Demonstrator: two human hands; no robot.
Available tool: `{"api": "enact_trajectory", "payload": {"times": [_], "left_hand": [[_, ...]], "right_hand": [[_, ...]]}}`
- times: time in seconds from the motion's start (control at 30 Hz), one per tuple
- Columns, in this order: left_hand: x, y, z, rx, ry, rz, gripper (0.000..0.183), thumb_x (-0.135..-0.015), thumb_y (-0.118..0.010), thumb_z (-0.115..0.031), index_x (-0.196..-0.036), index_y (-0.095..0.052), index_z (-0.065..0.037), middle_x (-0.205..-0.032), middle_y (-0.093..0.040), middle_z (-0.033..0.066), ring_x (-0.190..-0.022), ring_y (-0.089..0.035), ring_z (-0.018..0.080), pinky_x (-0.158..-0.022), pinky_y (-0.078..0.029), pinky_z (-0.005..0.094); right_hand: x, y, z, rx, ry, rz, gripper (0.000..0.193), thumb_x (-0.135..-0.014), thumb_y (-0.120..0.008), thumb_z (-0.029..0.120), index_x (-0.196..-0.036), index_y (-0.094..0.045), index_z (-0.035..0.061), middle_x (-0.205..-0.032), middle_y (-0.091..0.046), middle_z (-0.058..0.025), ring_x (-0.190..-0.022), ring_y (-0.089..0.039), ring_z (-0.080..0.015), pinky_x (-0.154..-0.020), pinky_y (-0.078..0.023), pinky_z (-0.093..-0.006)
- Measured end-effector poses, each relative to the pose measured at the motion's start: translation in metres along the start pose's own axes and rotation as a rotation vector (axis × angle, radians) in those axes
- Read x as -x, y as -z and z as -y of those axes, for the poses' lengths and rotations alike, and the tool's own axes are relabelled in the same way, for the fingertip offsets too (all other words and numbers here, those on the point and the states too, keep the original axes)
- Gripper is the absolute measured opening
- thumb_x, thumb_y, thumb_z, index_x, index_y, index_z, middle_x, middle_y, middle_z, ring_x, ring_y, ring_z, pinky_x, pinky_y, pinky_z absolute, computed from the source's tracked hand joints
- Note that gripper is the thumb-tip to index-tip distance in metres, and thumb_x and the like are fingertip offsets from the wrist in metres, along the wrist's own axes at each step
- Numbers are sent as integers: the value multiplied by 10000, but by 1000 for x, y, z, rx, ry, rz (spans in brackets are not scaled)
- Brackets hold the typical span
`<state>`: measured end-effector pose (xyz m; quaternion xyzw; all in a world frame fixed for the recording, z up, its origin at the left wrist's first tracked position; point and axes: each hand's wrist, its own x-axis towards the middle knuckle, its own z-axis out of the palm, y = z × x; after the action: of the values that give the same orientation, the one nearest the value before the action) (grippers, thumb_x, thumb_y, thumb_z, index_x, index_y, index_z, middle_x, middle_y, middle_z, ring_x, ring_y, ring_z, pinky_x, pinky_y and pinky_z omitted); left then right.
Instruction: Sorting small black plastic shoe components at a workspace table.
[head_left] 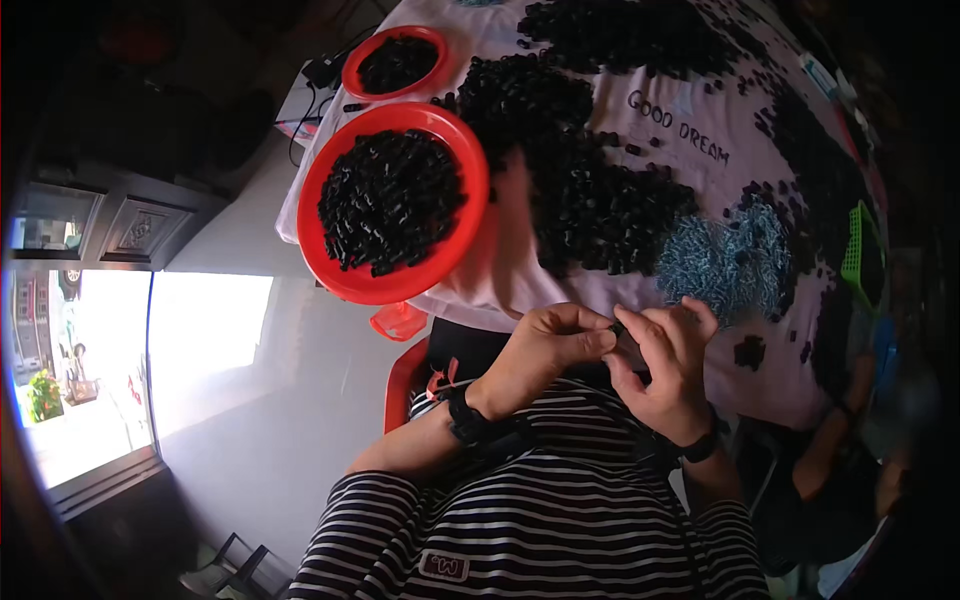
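Note:
Close in front of my body, my left hand [545, 352] and my right hand [668, 378] meet at the fingertips. Between them is a small black part [618, 328], mostly covered by the fingers. My left thumb and index finger are pinched on it. The right thumb and index finger close in on its other side, while the other right fingers stay raised. Just beyond my right hand lies a heap of thin bluish-silver pieces [725, 258]. A large pile of small black parts [600, 215] spreads over the pale pink cloth [510, 225].
A large red basin [312, 215] full of black cylindrical parts sits at the table's left edge. Behind it stands a smaller red basin [441, 62] of similar parts. More black parts [630, 35] cover the far side. A green basket [855, 250] and another person's arm [835, 440] are at right.

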<state>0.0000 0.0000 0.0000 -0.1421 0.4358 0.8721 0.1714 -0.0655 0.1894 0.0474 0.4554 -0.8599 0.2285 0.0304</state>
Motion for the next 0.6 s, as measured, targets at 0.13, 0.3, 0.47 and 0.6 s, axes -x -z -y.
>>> {"api": "enact_trajectory", "payload": {"times": [0.13,0.3,0.47,0.6], "left_hand": [[-1,-1,3,83,30,16,216,-991,-699,-131,-1130,-692,34,-1046,-728,58,-978,-685,124,-914,-538,263],[-3,-5,-3,20,42,33,264,-1002,-703,-205,-1106,-697,38,-985,-742,72,-920,-700,132,-905,-543,276],[-8,-5,-5,59,38,90,282,-1000,-705,-228,-1100,-695,35,-962,-740,73,-898,-699,126,-880,-558,273],[-10,-2,-3,-1,52,101,282,-1007,-698,-235,-1115,-687,25,-999,-724,60,-932,-685,115,-868,-557,260]], "right_hand": [[2,-5,4,66,-7,-65,558,-738,-849,152,-1250,-650,52,-1046,-595,-31,-918,-615,-185,-1115,-277,-539],[7,-14,1,84,41,-97,530,-752,-856,158,-1233,-657,58,-1001,-588,-20,-893,-616,-168,-1112,-277,-519],[8,-12,0,99,21,-126,527,-758,-857,179,-1230,-657,57,-992,-594,-12,-878,-620,-148,-1114,-262,-513],[10,-14,0,163,7,-134,452,-743,-847,177,-1148,-687,59,-972,-605,-15,-845,-614,-173,-1094,-283,-511]]}}
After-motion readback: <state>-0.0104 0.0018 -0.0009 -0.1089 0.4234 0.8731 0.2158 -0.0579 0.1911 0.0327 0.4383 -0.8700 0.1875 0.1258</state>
